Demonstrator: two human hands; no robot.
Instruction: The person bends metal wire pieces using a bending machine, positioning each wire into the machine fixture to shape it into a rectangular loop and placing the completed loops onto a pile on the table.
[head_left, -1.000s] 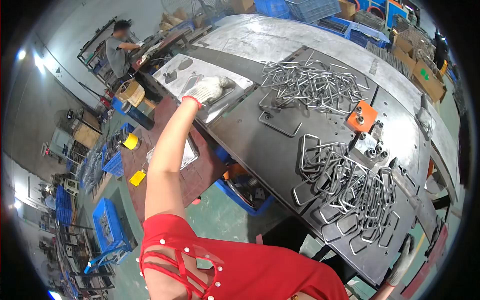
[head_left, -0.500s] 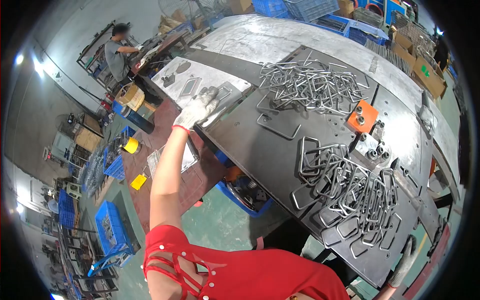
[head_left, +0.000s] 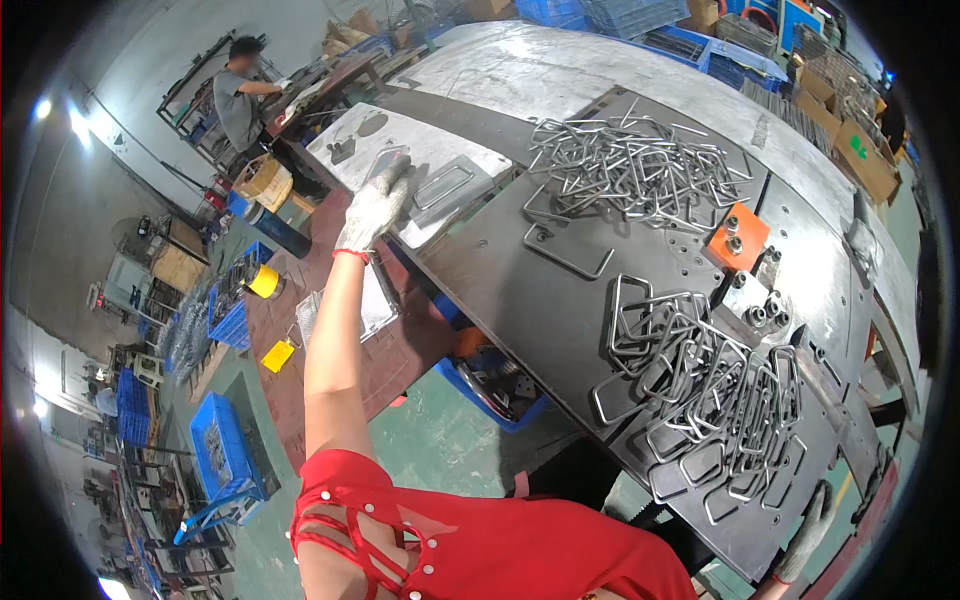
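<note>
My left hand (head_left: 374,210), in a white glove, reaches over a pale flat board (head_left: 345,132). Its outstretched fingers lie at a small rectangular frame (head_left: 392,153), partly covering it; whether they grip it is hard to see. Just right of them, a closed wire loop (head_left: 443,188) lies on a grey plate (head_left: 470,205). My right hand (head_left: 808,530), also gloved, is low at the steel table's (head_left: 480,270) right front edge, fingers stretched and apparently holding nothing. Between the hands lie a heap of bent metal rods (head_left: 630,170) and a pile of bent wire loops (head_left: 710,390).
An orange block (head_left: 738,237) and a bolted metal block (head_left: 750,308) stand on the steel table. A blue bin (head_left: 500,415) sits below its edge. A reddish-brown table (head_left: 285,390) is at left. Another person (head_left: 238,105) works at a far bench.
My left hand has moved left, off the wire loop and onto the small rectangular frame. The loop now shows fully on its plate. My right hand stays by the table edge.
</note>
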